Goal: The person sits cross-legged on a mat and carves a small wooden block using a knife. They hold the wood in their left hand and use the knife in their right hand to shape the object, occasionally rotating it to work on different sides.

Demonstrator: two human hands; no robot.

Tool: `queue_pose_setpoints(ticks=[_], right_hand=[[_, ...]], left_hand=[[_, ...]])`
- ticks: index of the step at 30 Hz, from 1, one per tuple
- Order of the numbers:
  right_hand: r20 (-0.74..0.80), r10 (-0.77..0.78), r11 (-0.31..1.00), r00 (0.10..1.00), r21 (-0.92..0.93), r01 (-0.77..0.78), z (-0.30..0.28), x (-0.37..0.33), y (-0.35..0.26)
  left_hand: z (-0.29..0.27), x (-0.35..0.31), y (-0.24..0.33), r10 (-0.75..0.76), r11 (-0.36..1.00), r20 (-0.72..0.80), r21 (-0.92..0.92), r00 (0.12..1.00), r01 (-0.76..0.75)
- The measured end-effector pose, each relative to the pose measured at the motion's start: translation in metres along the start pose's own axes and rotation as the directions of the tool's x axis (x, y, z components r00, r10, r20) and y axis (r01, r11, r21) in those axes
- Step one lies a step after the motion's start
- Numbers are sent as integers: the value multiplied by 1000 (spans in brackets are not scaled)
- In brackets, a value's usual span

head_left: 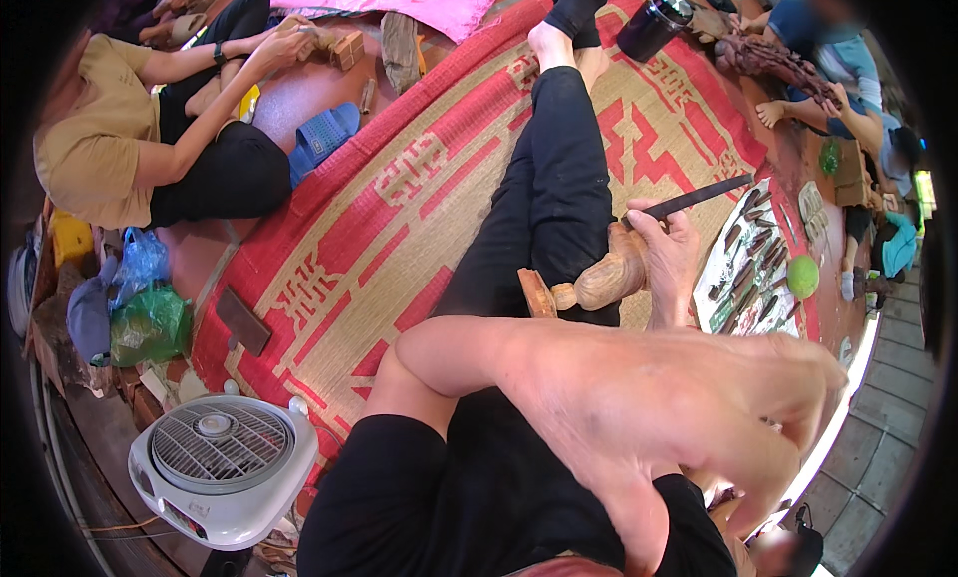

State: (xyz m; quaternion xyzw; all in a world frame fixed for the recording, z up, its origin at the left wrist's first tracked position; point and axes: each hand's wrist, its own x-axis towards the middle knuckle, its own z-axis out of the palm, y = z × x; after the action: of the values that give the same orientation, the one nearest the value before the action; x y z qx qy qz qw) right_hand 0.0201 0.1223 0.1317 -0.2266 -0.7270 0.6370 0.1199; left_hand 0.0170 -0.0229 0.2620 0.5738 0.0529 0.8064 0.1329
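Note:
Close to the camera, my left hand (659, 407) is raised with its back facing me. Its thumb hangs apart from the bent fingers, and nothing shows in it. Beyond it, my right hand (671, 263) grips one end of a long, dark, flat file (704, 194), which points up to the right. A pale brown, rounded wood carving (611, 276) rests across my outstretched legs (564, 168), beside the right hand. At the carving's left end is a reddish wood piece (537, 293); whether they are joined I cannot tell. My left hand hides the right forearm.
I sit on a red and tan mat (389, 238). Several dark tools lie on a white sheet (714, 278) to the right, near a green round fruit (802, 277). A box fan (215, 447) stands lower left. Other people work at left and far right; a black flask (654, 26) stands ahead.

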Motion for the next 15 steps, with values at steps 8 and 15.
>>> queue_pose_setpoints(ticks=[8,15], right_hand=[[-5,103,992,995,79,-102,-6,8,13],[-59,78,941,995,334,-54,-18,11,12]], left_hand=[[-48,-47,33,-534,729,-113,439,838,525],[-69,-154,56,-385,160,-870,266,308,951]])
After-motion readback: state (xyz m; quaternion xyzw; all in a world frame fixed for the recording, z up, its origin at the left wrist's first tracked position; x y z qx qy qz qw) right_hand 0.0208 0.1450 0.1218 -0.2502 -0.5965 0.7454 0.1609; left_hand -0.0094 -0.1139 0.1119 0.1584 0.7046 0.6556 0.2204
